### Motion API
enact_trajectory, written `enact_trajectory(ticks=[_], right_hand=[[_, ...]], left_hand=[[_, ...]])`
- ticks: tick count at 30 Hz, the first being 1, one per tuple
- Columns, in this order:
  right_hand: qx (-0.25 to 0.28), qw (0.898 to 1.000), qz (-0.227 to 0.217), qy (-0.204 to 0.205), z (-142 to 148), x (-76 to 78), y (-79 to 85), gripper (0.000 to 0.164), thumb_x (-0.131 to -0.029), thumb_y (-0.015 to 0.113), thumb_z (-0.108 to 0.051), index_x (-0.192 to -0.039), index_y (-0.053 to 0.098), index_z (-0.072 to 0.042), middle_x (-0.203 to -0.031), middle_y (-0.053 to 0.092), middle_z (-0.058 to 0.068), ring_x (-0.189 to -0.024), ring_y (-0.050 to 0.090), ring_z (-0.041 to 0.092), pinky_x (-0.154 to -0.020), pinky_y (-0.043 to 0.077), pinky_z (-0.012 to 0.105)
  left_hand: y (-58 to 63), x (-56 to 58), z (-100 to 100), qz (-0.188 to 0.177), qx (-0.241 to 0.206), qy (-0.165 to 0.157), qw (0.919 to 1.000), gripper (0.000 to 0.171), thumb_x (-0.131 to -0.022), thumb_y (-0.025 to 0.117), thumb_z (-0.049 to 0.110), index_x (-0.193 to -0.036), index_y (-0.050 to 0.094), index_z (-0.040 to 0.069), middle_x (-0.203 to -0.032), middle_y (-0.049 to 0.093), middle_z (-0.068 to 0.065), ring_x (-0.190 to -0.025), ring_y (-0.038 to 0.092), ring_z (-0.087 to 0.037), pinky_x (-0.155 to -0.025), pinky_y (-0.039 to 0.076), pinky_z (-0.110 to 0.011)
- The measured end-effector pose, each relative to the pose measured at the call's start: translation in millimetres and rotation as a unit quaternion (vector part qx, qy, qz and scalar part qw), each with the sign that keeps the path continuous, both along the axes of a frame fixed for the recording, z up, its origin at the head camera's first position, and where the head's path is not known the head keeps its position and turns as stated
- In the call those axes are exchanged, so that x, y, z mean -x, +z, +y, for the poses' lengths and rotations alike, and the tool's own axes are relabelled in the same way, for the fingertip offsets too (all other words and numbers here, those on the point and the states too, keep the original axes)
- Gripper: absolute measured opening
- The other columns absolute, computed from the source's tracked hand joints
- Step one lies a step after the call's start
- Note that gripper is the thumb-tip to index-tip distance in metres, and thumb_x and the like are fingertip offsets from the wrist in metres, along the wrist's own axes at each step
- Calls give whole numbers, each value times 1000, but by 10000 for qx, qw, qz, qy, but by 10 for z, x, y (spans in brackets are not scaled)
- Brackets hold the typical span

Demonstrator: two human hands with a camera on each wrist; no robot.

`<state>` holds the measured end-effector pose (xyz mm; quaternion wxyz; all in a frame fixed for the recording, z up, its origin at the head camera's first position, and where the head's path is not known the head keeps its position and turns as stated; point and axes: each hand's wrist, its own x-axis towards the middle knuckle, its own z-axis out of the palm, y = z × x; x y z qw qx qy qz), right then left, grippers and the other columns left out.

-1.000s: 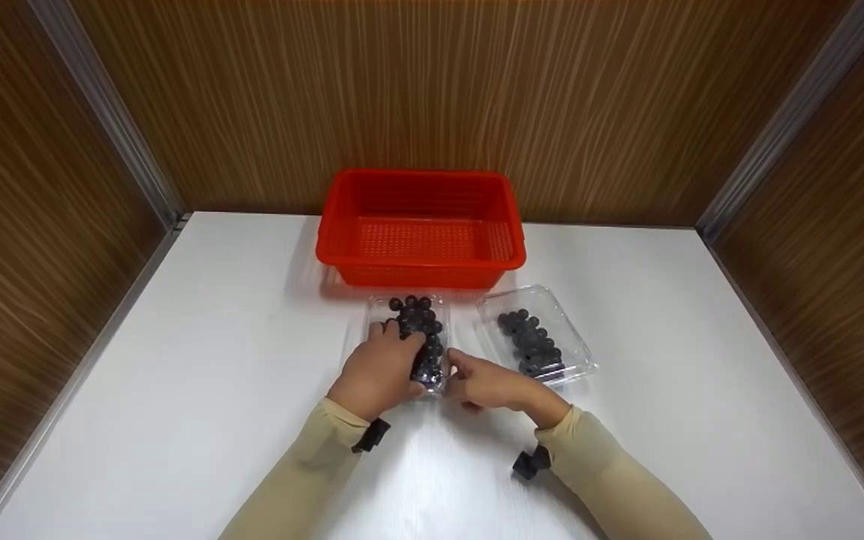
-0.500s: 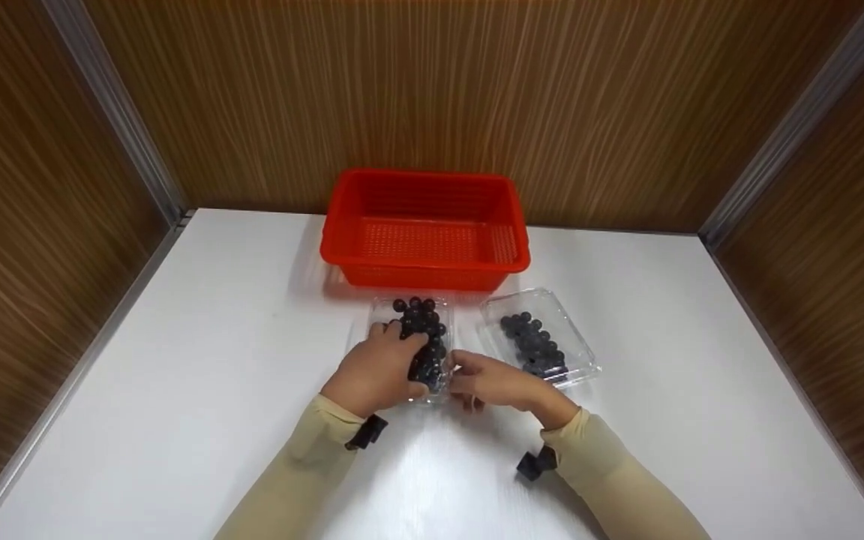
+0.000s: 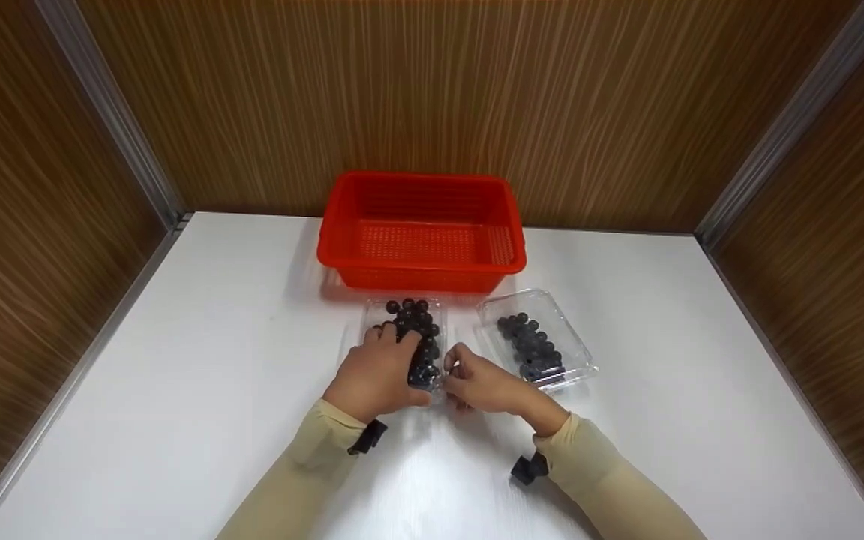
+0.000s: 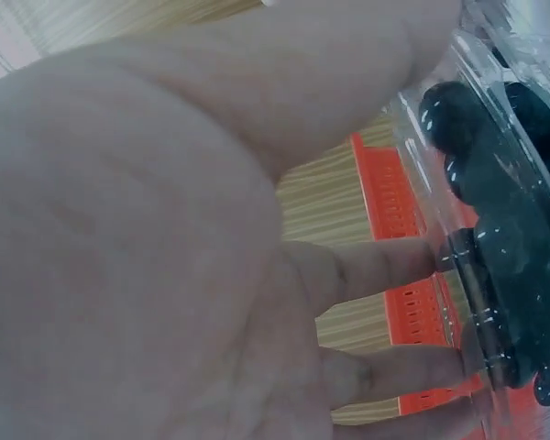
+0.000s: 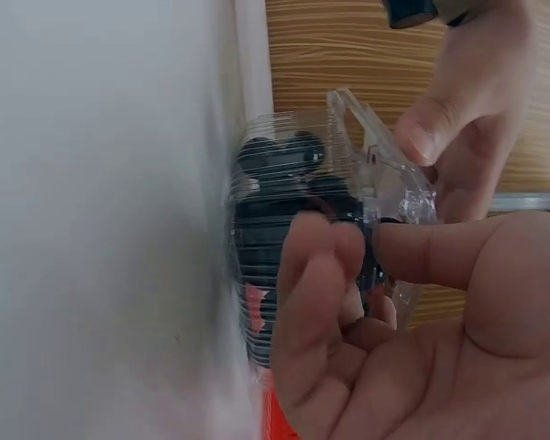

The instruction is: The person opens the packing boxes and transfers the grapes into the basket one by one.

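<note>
A clear plastic clamshell box (image 3: 376, 310) full of dark round grapes (image 3: 413, 319) sits on the white table before the red basket. From the left, my left hand (image 3: 373, 375) grips it, fingers over its left side and thumb at the near end. My right hand (image 3: 488, 386) is at the near right corner. There its thumb and curled index finger pinch the plastic edge, as the right wrist view shows. Grapes (image 4: 509, 247) show through the plastic by the left fingers. A lid flap (image 5: 403, 174) looks slightly raised beside the left thumb; whether it is unlatched I cannot tell.
A red basket (image 3: 424, 266) with a perforated bottom stands against the wood-grain back wall (image 3: 432, 90). To the right lies a second clear clamshell box (image 3: 565, 334), holding dark grapes (image 3: 533, 345), slightly turned. Wood-grain panels flank the white table (image 3: 237, 322).
My left thumb has straightened out along the near end of the box. The right fingers have shifted slightly at the corner. Boxes and basket stay in place.
</note>
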<state>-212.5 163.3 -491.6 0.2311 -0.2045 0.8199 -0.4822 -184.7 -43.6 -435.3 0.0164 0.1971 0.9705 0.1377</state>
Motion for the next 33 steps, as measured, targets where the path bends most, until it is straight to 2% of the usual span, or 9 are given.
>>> enact_trajectory(ticks=[2, 4, 8, 11, 18, 23, 28, 33], right_hand=[[-242, 9989, 404, 76, -23, -14, -6, 10, -103, 52, -9, -100, 43, -6, -73, 64, 16, -57, 57, 17, -52, 46, 28], [-538, 9944, 899, 100, -39, -20, -8, 10, -104, 52, -9, -98, 45, -7, -71, 62, 13, -57, 54, 15, -52, 44, 27], [-1193, 9742, 1918, -48, -54, -13, -8, 9, -102, 54, -12, -94, 50, -10, -69, 50, -4, -62, 48, 12, -55, 39, 29], [-1494, 9613, 2313, -129, -66, -5, -20, 8, -100, 55, -14, -93, 51, -11, -70, 43, -6, -64, 45, 14, -56, 37, 32], [-1575, 9607, 2283, -43, -64, -2, -31, 9, -102, 53, -16, -94, 49, -12, -69, 40, -5, -65, 45, 16, -57, 38, 33], [-1540, 9616, 2271, -99, -68, -2, -16, 10, -100, 54, -13, -91, 50, -12, -68, 40, -6, -63, 44, 15, -57, 36, 32], [-1614, 9611, 2224, -267, -71, -5, -21, 21, -99, 56, -15, -78, 51, -15, -65, 41, -8, -61, 42, 12, -56, 34, 30], [-1621, 9645, 2074, -206, -73, 9, -13, 26, -101, 54, -17, -75, 51, -17, -64, 40, -8, -61, 43, 12, -57, 36, 31]], left_hand=[[-22, -10, 18, 182, 53, 47, 9998, 89, -72, 91, 53, -135, 58, -1, -125, 58, -29, -116, 57, -47, -82, 59, -56], [-41, -23, 39, 377, 87, 90, 9992, 92, -70, 92, 55, -133, 57, -2, -121, 59, -29, -112, 58, -47, -77, 60, -55], [-65, -34, 64, 574, 45, 172, 9982, 97, -65, 94, 58, -133, 56, -2, -120, 58, -31, -109, 60, -47, -72, 61, -57], [-73, -30, 73, 555, 44, 235, 9982, 98, -65, 94, 56, -135, 55, -1, -121, 58, -30, -108, 60, -46, -72, 61, -58], [-87, -22, 97, 497, 318, 266, 9979, 102, -69, 93, 52, -152, 50, 8, -128, 56, -32, -113, 58, -48, -72, 60, -57], [-72, -25, 101, 453, 421, 286, 9977, 100, -70, 92, 52, -152, 52, 10, -129, 56, -32, -115, 57, -47, -70, 60, -55], [-59, -28, 103, 306, 522, 312, 9977, 100, -72, 91, 54, -153, 51, 12, -130, 55, -31, -118, 56, -46, -71, 59, -53], [-48, -23, 106, 227, 528, 315, 9978, 99, -73, 90, 54, -153, 50, 12, -132, 54, -31, -119, 55, -47, -72, 59, -54]])
